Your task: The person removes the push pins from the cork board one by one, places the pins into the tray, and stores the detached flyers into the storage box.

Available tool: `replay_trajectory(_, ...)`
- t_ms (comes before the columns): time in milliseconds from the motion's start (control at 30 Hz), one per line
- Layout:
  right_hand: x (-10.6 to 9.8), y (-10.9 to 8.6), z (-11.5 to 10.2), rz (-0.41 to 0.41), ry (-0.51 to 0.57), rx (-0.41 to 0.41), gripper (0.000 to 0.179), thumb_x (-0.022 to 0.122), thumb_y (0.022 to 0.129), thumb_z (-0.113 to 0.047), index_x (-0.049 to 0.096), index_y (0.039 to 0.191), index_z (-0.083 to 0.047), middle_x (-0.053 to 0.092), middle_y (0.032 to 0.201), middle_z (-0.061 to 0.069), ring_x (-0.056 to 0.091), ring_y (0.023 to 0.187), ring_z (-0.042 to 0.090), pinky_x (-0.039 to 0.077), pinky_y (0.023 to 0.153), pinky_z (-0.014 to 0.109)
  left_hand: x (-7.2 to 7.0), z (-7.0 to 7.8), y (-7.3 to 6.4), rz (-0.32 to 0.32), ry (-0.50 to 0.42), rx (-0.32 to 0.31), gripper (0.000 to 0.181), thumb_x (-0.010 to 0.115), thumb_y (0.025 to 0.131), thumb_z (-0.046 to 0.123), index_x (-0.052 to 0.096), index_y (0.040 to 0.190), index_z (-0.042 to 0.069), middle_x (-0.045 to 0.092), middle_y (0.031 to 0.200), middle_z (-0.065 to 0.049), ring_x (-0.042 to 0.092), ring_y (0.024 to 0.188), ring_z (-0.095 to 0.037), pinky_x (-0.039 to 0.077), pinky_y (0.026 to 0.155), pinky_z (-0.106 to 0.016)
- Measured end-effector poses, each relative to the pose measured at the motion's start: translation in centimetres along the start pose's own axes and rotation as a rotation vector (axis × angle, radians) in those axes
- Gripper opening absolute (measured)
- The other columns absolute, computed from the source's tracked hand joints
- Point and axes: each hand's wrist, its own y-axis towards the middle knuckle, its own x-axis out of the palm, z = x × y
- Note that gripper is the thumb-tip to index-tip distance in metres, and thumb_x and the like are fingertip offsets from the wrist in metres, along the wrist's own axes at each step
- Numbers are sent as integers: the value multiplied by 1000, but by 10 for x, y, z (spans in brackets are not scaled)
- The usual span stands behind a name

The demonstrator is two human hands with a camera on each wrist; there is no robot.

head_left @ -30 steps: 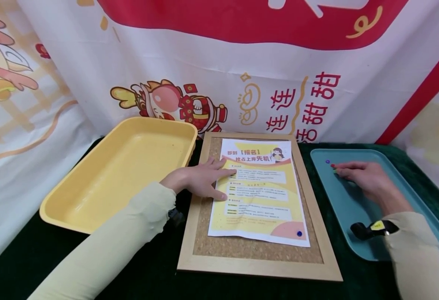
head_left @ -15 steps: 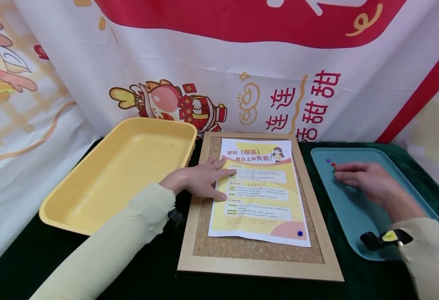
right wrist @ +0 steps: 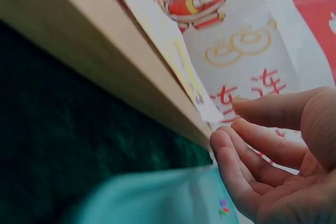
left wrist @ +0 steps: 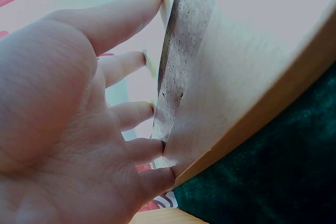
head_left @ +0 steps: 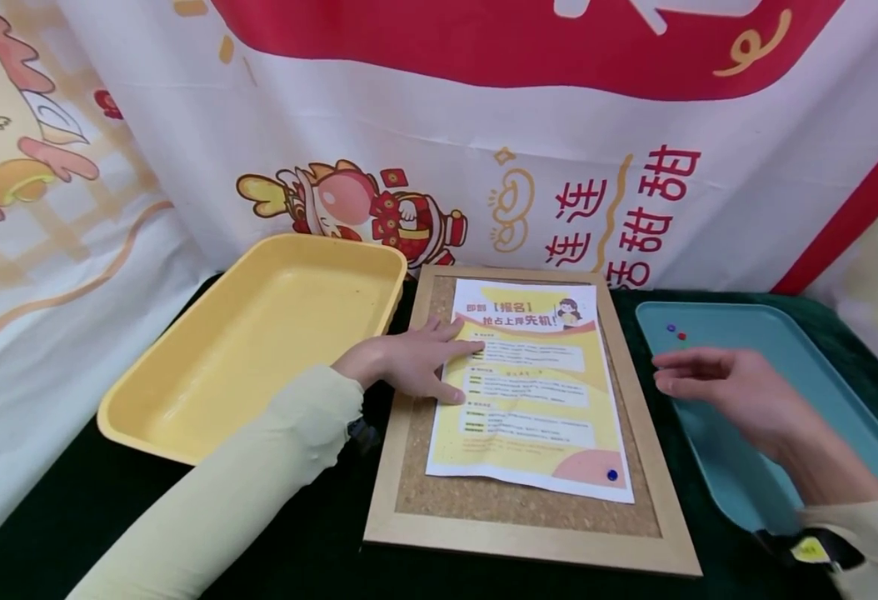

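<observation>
Backdrop fabric point(head_left: 409, 117) hangs behind your table, whose dark green cloth point(head_left: 296, 558) shows between the things on it. A yellow bin point(head_left: 259, 358) sits on your left, a wood-framed cork board point(head_left: 514, 537) lies in the middle, and a blue tray point(head_left: 754, 325) is on your right. On the cork lies your printed sheet point(head_left: 529, 387), with one dark blue tack point(head_left: 612, 475) at its lower right corner and none showing at the other three.

Your left hand point(head_left: 420, 361) rests across the sheet's left edge, fingers spread wide, apparently steadying it. Your right hand point(head_left: 739, 400) has just drawn back from the tray's far corner to its left rim, nearer the board. Its fingers are bent, with a narrow gap to the thumb; whether a tack is between them, you cannot tell from these views.

In that corner remain a purple tack point(head_left: 670, 328) and a red tack point(head_left: 682, 337). The green speck lately at your fingertips is hidden from the head camera, so your picking-up seems finished, though unconfirmed.
</observation>
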Motion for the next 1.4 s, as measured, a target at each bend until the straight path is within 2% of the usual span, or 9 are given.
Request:
replay_trajectory(267, 13, -20, -10, -11, -17, -34, 58, 69, 104, -38, 56, 153, -10, 68, 143, 15, 61, 123, 25, 54, 98, 41, 0, 3, 3, -9, 14, 7, 83, 66, 103, 49, 22, 171, 32, -8, 181, -6, -13, 166, -40, 5, 134, -61)
replay_trajectory(533, 22, -27, -19, -29, -21, -78, 54, 73, 102, -30, 60, 149, -7, 74, 130, 11, 68, 107, 16, 58, 87, 26, 1, 5, 5, -16, 9, 10, 83, 67, 103, 49, 22, 171, 32, -8, 181, -6, -15, 166, -40, 5, 134, -61)
replay_trajectory(733, 26, -32, -24, -98, -39, -111, 52, 79, 98, -30, 66, 143, -7, 76, 122, 8, 67, 103, 20, 59, 83, 27, 1, 4, 5, -21, 13, 5, 84, 67, 103, 49, 22, 171, 32, -10, 181, -6, -16, 166, -39, 5, 134, -61)
replay_trajectory(1000, 28, -32, -27, -231, -33, -150, 41, 79, 97, -23, 72, 133, -7, 77, 115, 7, 69, 100, 21, 61, 82, 27, 1, 3, 5, -14, 6, 4, 84, 66, 102, 50, 21, 171, 34, -9, 181, -4, -15, 166, -38, 5, 134, -61)
replay_trajectory(1400, 37, -28, -29, -298, -47, -133, 33, 81, 94, -16, 76, 125, -7, 78, 108, 6, 68, 97, 23, 59, 79, 27, -2, 2, 0, -11, -2, -13, 83, 67, 102, 49, 22, 171, 34, -10, 181, -4, -15, 166, -37, 5, 134, -61)
